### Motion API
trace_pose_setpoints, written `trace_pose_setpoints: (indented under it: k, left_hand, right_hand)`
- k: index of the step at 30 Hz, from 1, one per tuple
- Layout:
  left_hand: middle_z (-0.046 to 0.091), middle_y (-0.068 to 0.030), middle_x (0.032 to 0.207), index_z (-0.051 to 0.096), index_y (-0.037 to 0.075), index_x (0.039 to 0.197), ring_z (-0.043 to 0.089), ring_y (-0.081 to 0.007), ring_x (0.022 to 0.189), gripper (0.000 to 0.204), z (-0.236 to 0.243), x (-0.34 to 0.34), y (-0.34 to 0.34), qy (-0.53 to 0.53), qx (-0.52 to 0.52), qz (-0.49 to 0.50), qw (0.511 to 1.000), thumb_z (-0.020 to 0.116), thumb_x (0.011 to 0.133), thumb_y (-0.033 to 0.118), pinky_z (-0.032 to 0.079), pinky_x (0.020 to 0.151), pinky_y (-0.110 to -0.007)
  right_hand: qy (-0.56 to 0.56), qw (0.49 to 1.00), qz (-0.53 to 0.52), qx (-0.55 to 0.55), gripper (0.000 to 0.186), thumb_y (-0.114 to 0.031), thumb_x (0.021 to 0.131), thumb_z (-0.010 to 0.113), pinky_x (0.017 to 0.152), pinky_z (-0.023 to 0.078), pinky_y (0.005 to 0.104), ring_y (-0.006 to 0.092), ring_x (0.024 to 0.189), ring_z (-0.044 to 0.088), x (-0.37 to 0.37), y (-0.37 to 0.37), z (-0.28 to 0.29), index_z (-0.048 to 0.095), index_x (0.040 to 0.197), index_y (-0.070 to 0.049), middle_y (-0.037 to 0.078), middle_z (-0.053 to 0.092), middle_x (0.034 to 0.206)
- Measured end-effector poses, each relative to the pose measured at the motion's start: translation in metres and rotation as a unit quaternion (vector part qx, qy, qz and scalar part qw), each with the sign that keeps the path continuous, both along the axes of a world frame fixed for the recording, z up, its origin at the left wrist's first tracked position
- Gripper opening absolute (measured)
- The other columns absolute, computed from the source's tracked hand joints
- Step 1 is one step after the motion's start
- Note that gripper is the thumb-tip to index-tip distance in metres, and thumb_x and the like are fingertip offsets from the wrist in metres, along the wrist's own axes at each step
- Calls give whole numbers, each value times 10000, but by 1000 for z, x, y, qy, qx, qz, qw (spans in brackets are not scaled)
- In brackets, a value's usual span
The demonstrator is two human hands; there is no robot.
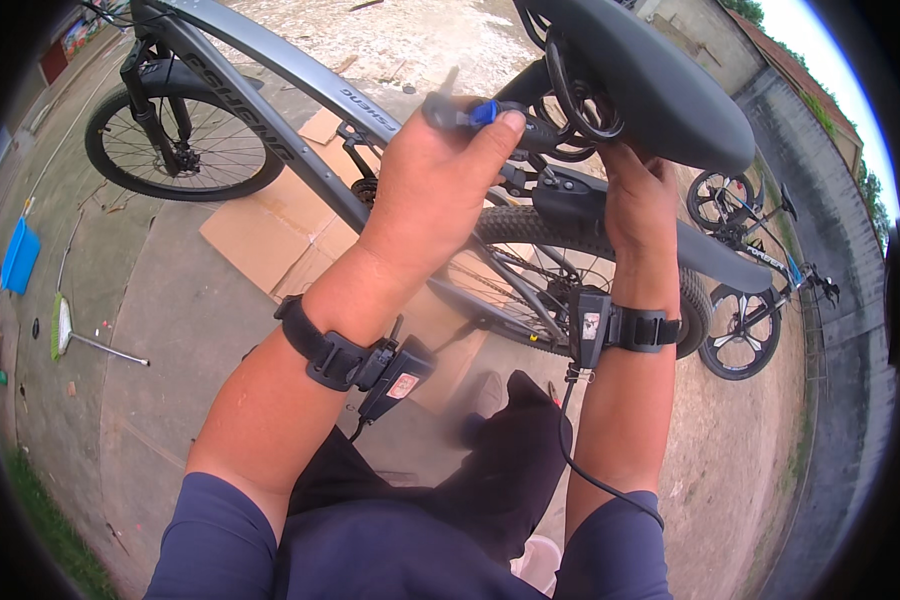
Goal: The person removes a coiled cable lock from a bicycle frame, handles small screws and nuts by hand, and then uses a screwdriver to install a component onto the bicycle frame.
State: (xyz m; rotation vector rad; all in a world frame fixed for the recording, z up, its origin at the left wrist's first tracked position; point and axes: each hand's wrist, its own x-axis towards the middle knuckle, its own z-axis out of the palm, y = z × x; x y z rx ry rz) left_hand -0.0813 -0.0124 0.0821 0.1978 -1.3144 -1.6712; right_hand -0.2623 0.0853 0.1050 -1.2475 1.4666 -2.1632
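My left hand (435, 170) is closed round a dark tool with a blue part (485, 112), thumb pressed along it, beside the saddle springs. The tool's far end is blurred, so I cannot tell its exact kind. Black coil springs (580, 95) sit beneath the black bicycle saddle (660, 80). Under the saddle's rear, my right hand (642, 200) has its fingers bent together, their tips partly hidden by the saddle; what they pinch does not show. The grey bicycle frame (260, 110) stretches to the upper left. Below the saddle, a black mudguard (710, 262) covers the rear wheel.
Flattened cardboard (270, 235) lies beneath the bicycle. A second bicycle (745, 330) stands at the right, near a grey wall (840, 400). On the left are a blue dustpan (20, 255) and a broom (63, 325). Strapped devices (395, 380) with a cable are on both my forearms.
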Motion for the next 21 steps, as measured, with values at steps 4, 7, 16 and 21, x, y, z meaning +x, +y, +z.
trace_pose_setpoints:
  k: [4, 7, 16, 21]
  left_hand:
    - [571, 27, 726, 618, 7, 900, 495, -65, 657, 249, -1, -1, 2, -4, -6, 2, 1000, 669, 945, 247, 427, 597, -252]
    - [568, 26, 727, 618, 0, 911, 494, -66, 660, 249, -1, -1, 2, 5, -4, -16, 1000, 671, 943, 241, 425, 599, -247]
    - [580, -5, 760, 608, -21, 953, 549, -91, 679, 334, 10, -7, 3, 17, -17, 1, 1000, 677, 948, 306, 479, 615, -251]
    - [654, -44, 965, 618, 7, 1068, 649, -153, 855, 388, 11, -5, -8, 7, 14, -94, 995, 655, 957, 378, 521, 694, -270]
  right_hand:
    - [-20, 999, -15, 27, 424, 56, 863, 561, 1032, 433, 352, 219, 1178, 584, -3, 5, -2, 564, 1286, 37, 117, 621, 1276]
    - [-17, 1000, 13, 18, 486, 34, 855, 545, 1057, 408, 364, 232, 1230, 546, 2, 9, -1, 521, 1340, 26, 133, 581, 1327]
    - [58, 996, 66, 16, 690, -12, 800, 719, 1130, 309, 375, 246, 1348, 426, 15, 16, 4, 432, 1428, 4, 123, 482, 1433]
    - [48, 997, 58, 4, 700, -76, 811, 786, 1114, 344, 362, 231, 1315, 461, 27, 14, 6, 442, 1416, -2, 124, 508, 1409]
